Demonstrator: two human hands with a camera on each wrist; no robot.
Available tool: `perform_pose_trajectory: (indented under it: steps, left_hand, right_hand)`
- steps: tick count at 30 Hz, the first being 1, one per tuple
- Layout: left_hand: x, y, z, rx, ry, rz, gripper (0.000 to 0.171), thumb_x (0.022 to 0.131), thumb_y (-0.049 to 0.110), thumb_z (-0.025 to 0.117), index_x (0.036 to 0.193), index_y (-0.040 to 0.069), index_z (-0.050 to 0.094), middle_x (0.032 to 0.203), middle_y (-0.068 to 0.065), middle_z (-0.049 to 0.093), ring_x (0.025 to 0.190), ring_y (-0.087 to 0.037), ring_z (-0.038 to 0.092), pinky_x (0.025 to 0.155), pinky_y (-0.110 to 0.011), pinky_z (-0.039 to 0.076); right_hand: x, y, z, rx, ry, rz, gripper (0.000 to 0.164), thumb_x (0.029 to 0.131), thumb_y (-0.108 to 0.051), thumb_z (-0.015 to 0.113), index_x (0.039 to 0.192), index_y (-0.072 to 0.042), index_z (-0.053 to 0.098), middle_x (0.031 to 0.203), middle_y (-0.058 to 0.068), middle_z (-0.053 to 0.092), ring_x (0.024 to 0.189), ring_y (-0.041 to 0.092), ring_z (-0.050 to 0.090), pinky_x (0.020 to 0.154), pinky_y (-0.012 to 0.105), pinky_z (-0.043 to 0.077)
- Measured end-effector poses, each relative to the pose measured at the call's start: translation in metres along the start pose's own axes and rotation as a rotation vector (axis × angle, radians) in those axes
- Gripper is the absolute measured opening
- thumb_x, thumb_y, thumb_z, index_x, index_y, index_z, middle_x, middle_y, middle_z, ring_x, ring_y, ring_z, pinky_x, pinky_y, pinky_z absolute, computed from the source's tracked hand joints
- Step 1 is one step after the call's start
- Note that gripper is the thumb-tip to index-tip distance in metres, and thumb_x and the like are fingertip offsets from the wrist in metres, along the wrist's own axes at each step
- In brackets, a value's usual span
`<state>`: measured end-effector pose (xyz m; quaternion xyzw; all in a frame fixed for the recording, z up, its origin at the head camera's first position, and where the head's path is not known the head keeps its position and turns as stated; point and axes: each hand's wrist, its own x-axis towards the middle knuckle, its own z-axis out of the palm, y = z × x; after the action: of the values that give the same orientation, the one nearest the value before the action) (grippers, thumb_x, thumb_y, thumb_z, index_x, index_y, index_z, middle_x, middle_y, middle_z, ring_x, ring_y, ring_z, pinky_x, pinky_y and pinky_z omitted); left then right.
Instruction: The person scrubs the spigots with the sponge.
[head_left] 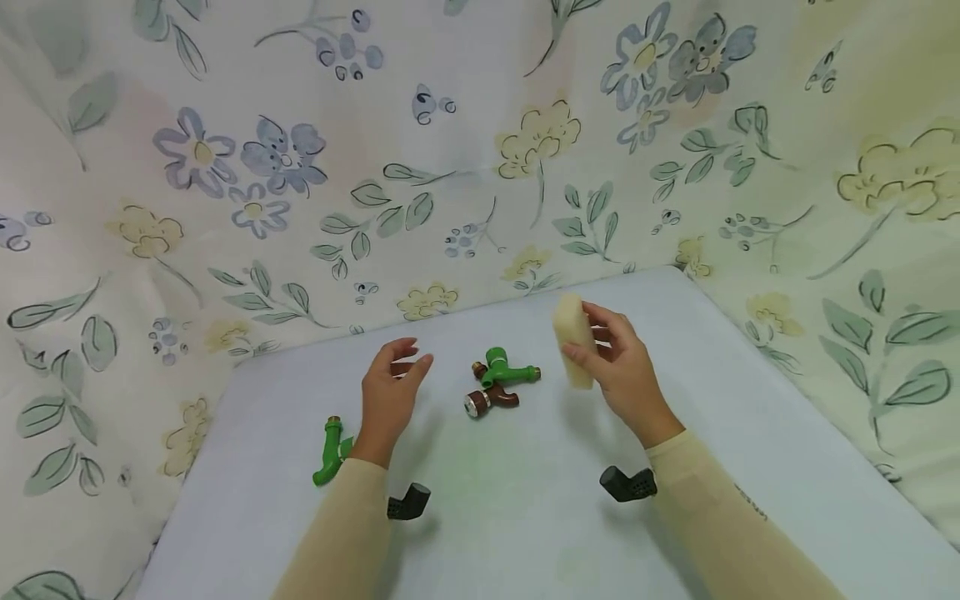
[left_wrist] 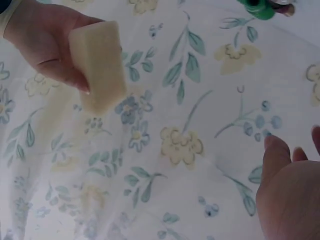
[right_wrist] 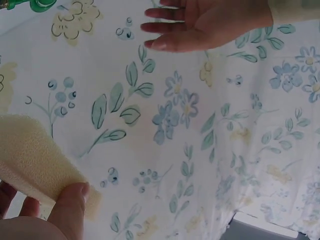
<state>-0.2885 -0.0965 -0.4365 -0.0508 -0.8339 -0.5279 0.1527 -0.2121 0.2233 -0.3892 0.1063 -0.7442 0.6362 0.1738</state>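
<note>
My right hand holds a pale yellow sponge above the table, thumb on one face and fingers on the other. In the right wrist view the sponge shows its porous surface, and the left wrist view shows it as a thick block. My left hand is raised over the table with nothing in it, its fingers loosely bent and the thumb apart. Close by it lies a green tap, partly hidden behind the wrist. Between the hands lie another green tap and a brown tap, touching or overlapping.
The white table has its far edge against a floral cloth that hangs behind and at both sides. A dark wrist device sits at the left cuff, and a similar device at the right.
</note>
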Motion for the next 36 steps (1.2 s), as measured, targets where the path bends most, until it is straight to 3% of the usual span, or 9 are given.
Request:
perform_pose_trajectory:
  steps: [4,8,12,17,21,26,32,36]
  left_hand:
    - [0.011,0.014,0.025,-0.023,-0.066,0.050,0.044,0.085,0.046,0.070,0.124,0.032,0.057,0.115,0.004,0.059,0.097,-0.013,0.056,0.080,-0.035,0.050]
    - [0.023,0.021,0.049,-0.031,-0.108,0.040,0.045,0.085,0.045,0.071,0.125,0.034,0.056,0.112,0.009,0.058,0.096,-0.011,0.057,0.074,-0.034,0.052]
    - [0.035,0.013,0.073,-0.014,-0.146,-0.005,0.045,0.085,0.041,0.072,0.126,0.034,0.056,0.114,0.005,0.058,0.094,-0.011,0.056,0.071,-0.034,0.053]
    - [0.042,-0.002,0.095,0.092,-0.212,-0.067,0.049,0.085,0.038,0.073,0.129,0.026,0.056,0.118,-0.007,0.059,0.095,-0.016,0.055,0.075,-0.037,0.051]
    - [0.042,-0.006,0.104,0.211,-0.263,-0.121,0.048,0.084,0.042,0.073,0.123,0.018,0.062,0.110,-0.005,0.060,0.096,-0.021,0.054,0.085,-0.044,0.045]
    - [0.044,-0.003,0.111,0.327,-0.281,-0.128,0.031,0.083,0.043,0.073,0.103,0.020,0.068,0.093,0.005,0.063,0.091,-0.021,0.055,0.090,-0.052,0.030]
    - [0.047,0.001,0.114,0.241,-0.264,-0.115,0.028,0.083,0.041,0.074,0.101,0.023,0.062,0.096,0.006,0.061,0.093,-0.020,0.053,0.091,-0.049,0.031]
    - [0.048,0.001,0.113,0.149,-0.253,-0.112,0.030,0.086,0.043,0.071,0.111,0.029,0.061,0.101,0.005,0.060,0.091,-0.019,0.054,0.080,-0.041,0.043]
  right_hand:
    - [-0.001,0.001,0.004,0.015,-0.016,-0.012,0.060,0.089,-0.014,0.071,0.141,-0.007,0.043,0.127,0.011,0.044,0.113,0.029,0.047,0.093,0.049,0.044]
    - [0.000,0.007,0.007,0.027,-0.025,-0.040,0.060,0.088,-0.013,0.072,0.141,-0.009,0.044,0.126,0.009,0.044,0.113,0.030,0.046,0.093,0.050,0.043]
    - [0.001,0.009,0.012,0.026,-0.042,-0.047,0.060,0.088,-0.015,0.072,0.141,-0.010,0.045,0.126,0.007,0.045,0.113,0.029,0.046,0.094,0.051,0.041]
    - [-0.001,0.006,0.016,0.002,-0.067,-0.044,0.060,0.088,-0.015,0.072,0.141,-0.009,0.044,0.127,0.009,0.045,0.113,0.024,0.046,0.094,0.051,0.041]
    - [-0.003,0.007,0.017,-0.013,-0.073,-0.044,0.060,0.087,-0.013,0.072,0.141,-0.007,0.045,0.125,0.012,0.046,0.112,0.024,0.047,0.094,0.051,0.042]
    - [-0.003,0.016,0.017,-0.027,-0.071,-0.039,0.061,0.088,-0.015,0.072,0.141,-0.009,0.044,0.125,0.010,0.046,0.113,0.029,0.047,0.093,0.051,0.042]
    - [-0.001,0.043,0.014,-0.029,-0.053,-0.030,0.061,0.086,-0.022,0.074,0.140,-0.021,0.046,0.125,0.003,0.046,0.113,0.028,0.047,0.093,0.049,0.042]
    - [-0.001,0.051,0.011,-0.035,-0.037,-0.036,0.061,0.085,-0.026,0.075,0.140,-0.024,0.047,0.125,0.001,0.047,0.113,0.027,0.047,0.093,0.047,0.043]
